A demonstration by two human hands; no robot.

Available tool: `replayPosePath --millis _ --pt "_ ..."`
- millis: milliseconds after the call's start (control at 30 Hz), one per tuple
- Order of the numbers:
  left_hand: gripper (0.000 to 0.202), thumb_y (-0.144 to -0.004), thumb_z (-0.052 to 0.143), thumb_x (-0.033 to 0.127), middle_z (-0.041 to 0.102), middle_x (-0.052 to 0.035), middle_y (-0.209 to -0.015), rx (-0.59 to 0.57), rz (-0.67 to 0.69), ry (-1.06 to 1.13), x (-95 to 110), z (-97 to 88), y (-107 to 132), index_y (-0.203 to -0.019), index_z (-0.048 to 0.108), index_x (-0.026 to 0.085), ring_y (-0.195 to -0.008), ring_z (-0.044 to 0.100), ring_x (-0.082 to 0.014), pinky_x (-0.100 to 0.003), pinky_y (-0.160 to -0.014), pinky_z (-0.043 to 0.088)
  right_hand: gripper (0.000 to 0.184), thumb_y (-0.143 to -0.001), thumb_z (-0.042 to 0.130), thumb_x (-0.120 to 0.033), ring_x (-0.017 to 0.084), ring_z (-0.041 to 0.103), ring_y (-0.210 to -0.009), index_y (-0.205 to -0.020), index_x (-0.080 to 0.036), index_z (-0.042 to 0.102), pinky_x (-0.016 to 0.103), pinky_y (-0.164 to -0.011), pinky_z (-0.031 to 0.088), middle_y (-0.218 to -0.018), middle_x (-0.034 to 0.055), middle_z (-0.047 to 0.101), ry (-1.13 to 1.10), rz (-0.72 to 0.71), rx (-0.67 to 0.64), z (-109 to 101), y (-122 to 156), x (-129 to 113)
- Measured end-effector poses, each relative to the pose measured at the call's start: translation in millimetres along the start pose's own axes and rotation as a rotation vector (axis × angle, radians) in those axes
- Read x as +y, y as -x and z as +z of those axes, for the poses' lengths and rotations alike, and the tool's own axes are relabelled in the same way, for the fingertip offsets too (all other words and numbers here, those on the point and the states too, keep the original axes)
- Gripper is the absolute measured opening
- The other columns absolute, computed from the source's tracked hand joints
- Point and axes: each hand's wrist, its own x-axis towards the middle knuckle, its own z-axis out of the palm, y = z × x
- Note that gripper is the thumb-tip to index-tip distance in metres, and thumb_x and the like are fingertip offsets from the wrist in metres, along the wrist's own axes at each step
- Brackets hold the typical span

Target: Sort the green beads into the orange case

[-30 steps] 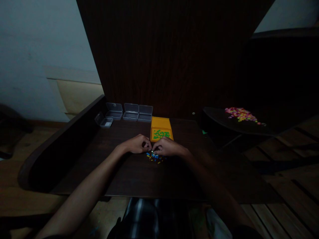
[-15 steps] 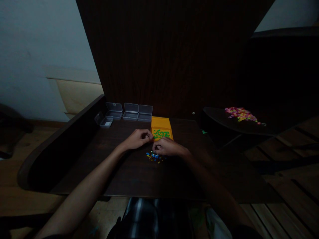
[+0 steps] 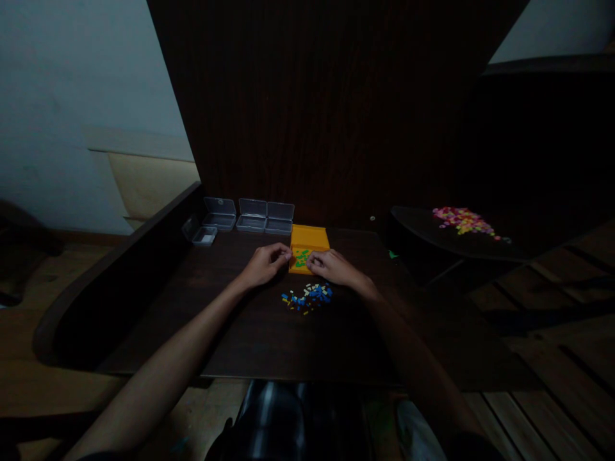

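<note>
An orange box point(image 3: 308, 237) with its lid up stands mid-table and holds green pieces point(image 3: 302, 258). My left hand point(image 3: 264, 262) is curled at the box's left front corner, fingertips pinched at its edge. My right hand point(image 3: 332, 266) rests over the box's front right, fingers bent above the green pieces. What either pinch holds is too small to make out. A loose pile of blue, yellow and white small pieces point(image 3: 309, 296) lies on the dark table point(image 3: 230, 333) just in front of both hands.
Three clear plastic boxes point(image 3: 250, 218) with raised lids stand at the table's back left, a fourth point(image 3: 200, 234) nearer the left rail. A heap of pink and yellow pieces point(image 3: 464, 221) lies on a dark side surface to the right. A dark panel rises behind the table.
Both hands moved away from me, off the mixed pile and up to the orange box. The pile, earlier partly covered by the hands, now lies fully in view.
</note>
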Motion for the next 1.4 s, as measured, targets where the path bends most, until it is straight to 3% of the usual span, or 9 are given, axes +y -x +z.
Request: replayPosePath --millis 200,467,833,1200,1400 --pt "0.026 -0.088 0.052 0.036 0.068 -0.0034 -0.082 0.023 0.036 0.008 -1.5 0.3 0.8 -0.095 0.065 0.015 -0.073 0.062 -0.0151 -0.024 -0.068 0.047 0.018 -0.091 0.05 -0.022 0.013 0.056 -0.068 -0.09 -0.018 0.068 0.023 -0.059 0.028 -0.08 0.004 0.067 0.219 -0.02 -0.067 2.4 -5.2 -0.8" --pt "0.024 -0.088 0.054 0.034 0.072 -0.0046 -0.086 0.049 0.015 -0.022 2.1 -0.3 1.0 -0.092 0.068 0.015 -0.077 0.064 -0.0167 -0.026 -0.072 0.048 0.022 -0.09 0.05 -0.022 0.016 0.06 -0.07 -0.089 -0.019 0.072 0.024 -0.06 0.03 -0.083 0.0069 0.07 0.316 -0.013 -0.198 -7.4 -17.8 -7.0" --pt "0.024 -0.087 0.057 0.033 0.073 -0.0059 -0.089 0.066 0.032 0.004 -5.3 2.5 -0.4 -0.096 0.069 0.015 -0.081 0.066 -0.0183 -0.028 -0.074 0.051 0.022 -0.085 0.053 -0.021 0.021 0.066 -0.085 -0.095 -0.018 0.073 0.025 -0.066 0.038 -0.095 0.0111 0.073 0.459 0.029 -0.263 -9.1 -32.1 -10.4" --pt "0.023 -0.085 0.057 0.029 0.071 -0.0044 -0.084 0.055 0.046 -0.02 -4.3 1.5 0.2 -0.098 0.069 0.015 -0.077 0.065 -0.0167 -0.026 -0.071 0.049 0.031 -0.083 0.055 -0.02 0.02 0.065 -0.087 -0.109 -0.022 0.072 0.024 -0.066 0.038 -0.1 0.0086 0.073 0.408 0.026 -0.261 -14.6 -30.9 -12.1" --pt "0.021 -0.085 0.057 0.028 0.071 -0.0042 -0.083 0.06 0.063 -0.037 -4.9 2.1 0.4 -0.098 0.068 0.015 -0.076 0.065 -0.0165 -0.026 -0.07 0.049 0.025 -0.085 0.057 -0.024 0.019 0.065 -0.083 -0.103 -0.023 0.074 0.023 -0.063 0.037 -0.094 0.0076 0.074 0.369 0.029 -0.216 -13.9 -29.7 -8.3"
